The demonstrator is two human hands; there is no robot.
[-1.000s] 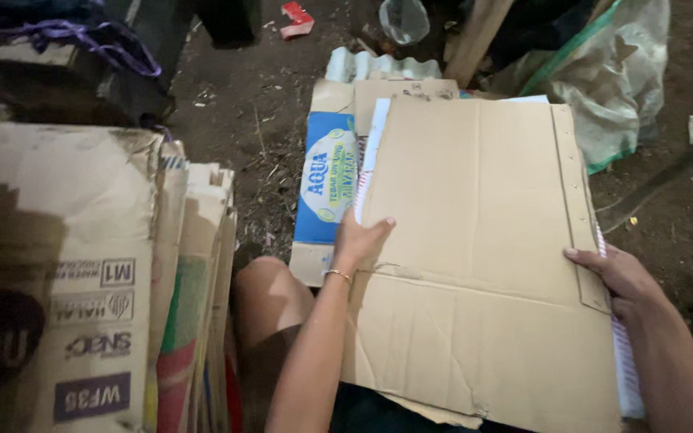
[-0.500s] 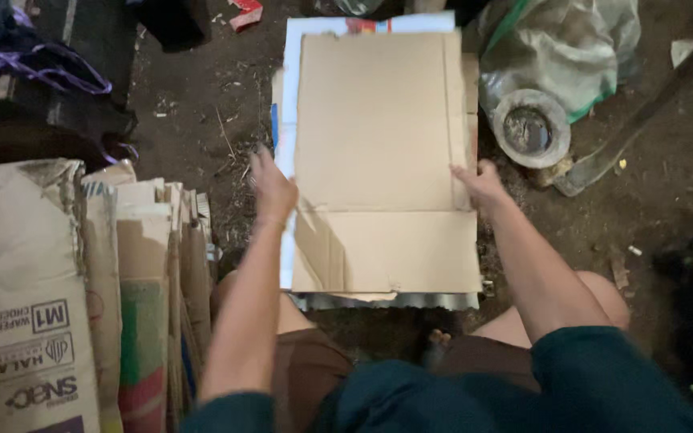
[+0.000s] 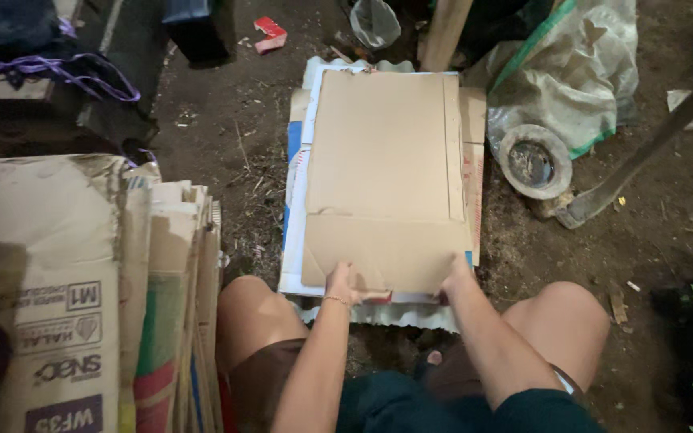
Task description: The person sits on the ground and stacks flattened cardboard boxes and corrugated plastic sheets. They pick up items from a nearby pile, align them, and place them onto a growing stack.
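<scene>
Both hands sit at the near edge of a flattened brown cardboard sheet [image 3: 387, 172]. The left hand [image 3: 342, 282] has its fingers curled onto the near left corner, and its grip looks clamped on that edge, though the fingertips are partly hidden and I cannot be fully sure. The right hand [image 3: 455, 273] presses at the near right corner, fingers tucked under or against the edge; whether that grip has closed on the sheet cannot be told from this view.

The cardboard sheet lies flat on top of a stack of other flattened boxes [image 3: 297, 200], white and blue edges showing past its left side. Its long axis runs straight away from the person, near short edge at the hands, far short edge pointing toward a wooden post [image 3: 445, 32]. A fold line crosses it close to the hands.

Right of the sheet a round, dirty ring-shaped object [image 3: 534, 160] rests on the dirt ground [image 3: 226, 136], with a grey woven sack [image 3: 571, 72] behind it. Left of the sheet, well apart, stands a bundle of printed cartons [image 3: 82, 305] on edge. Beyond the sheet's far left corner lies a small red scrap [image 3: 269, 34].
</scene>
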